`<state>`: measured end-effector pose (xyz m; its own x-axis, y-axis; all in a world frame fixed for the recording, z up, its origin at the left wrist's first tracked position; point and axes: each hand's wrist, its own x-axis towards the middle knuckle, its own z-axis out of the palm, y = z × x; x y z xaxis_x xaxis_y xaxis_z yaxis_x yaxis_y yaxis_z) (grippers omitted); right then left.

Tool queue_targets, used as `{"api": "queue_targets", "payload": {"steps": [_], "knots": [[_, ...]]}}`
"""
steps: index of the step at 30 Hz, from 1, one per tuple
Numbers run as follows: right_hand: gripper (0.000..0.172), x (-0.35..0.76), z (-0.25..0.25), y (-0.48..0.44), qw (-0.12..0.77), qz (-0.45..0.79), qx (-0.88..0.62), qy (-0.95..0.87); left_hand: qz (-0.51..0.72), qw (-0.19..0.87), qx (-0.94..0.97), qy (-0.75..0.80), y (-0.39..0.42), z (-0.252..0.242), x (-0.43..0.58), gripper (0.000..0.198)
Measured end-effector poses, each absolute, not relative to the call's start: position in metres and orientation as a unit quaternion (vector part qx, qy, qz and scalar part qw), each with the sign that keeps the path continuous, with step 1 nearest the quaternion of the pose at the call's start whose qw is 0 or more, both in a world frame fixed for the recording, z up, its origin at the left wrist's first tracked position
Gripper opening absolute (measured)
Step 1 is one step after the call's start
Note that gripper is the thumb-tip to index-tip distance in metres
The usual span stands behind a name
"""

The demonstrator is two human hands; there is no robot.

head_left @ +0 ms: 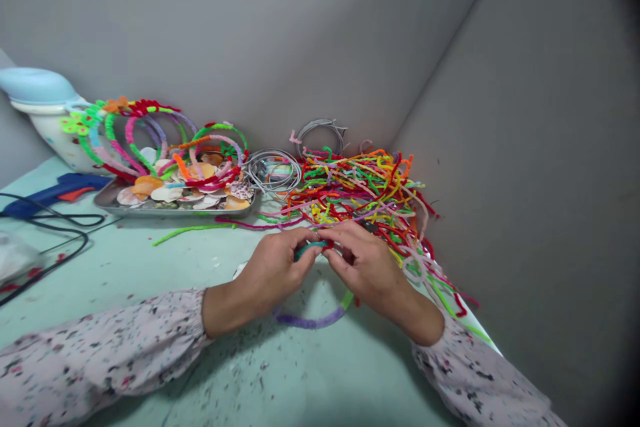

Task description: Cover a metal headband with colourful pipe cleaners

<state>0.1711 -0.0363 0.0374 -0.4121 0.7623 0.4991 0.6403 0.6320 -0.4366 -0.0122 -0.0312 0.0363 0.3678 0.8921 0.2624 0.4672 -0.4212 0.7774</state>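
Observation:
Both hands meet over the table around a ring wrapped in fuzzy pipe cleaner [315, 323]. Its purple and light green stretch hangs below the hands, while a teal and red part shows between the fingertips. My left hand [274, 271] pinches the teal part between thumb and fingers. Close beside it, my right hand [369, 271] is closed with thumb and fingertips at the red part. The fingers and palms hide the ring's sides. Just beyond my hands lies a tangled heap of loose pipe cleaners [355, 187] in many colours.
At the back left, a metal tray [175, 211] holds seashells [167, 193] and several finished-looking pipe cleaner rings [133, 133]. Coiled grey wire [274, 172] sits right of it. A blue glue gun [47, 195], its black cable [75, 250] and a lidded white bin [60, 127] are left. Grey walls enclose the table's back and right.

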Motion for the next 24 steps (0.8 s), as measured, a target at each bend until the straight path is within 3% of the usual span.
{"api": "queue_targets", "payload": {"steps": [13, 24], "knots": [[0.029, 0.173, 0.050, -0.037, 0.323, 0.177, -0.446, -0.816, 0.319, 0.280, 0.779, 0.462, -0.034, 0.037, -0.011, 0.024], [0.025, 0.174, 0.046, -0.036, 0.326, 0.172, -0.427, -0.825, 0.326, 0.279, 0.771, 0.470, -0.036, 0.038, -0.011, 0.020]]}}
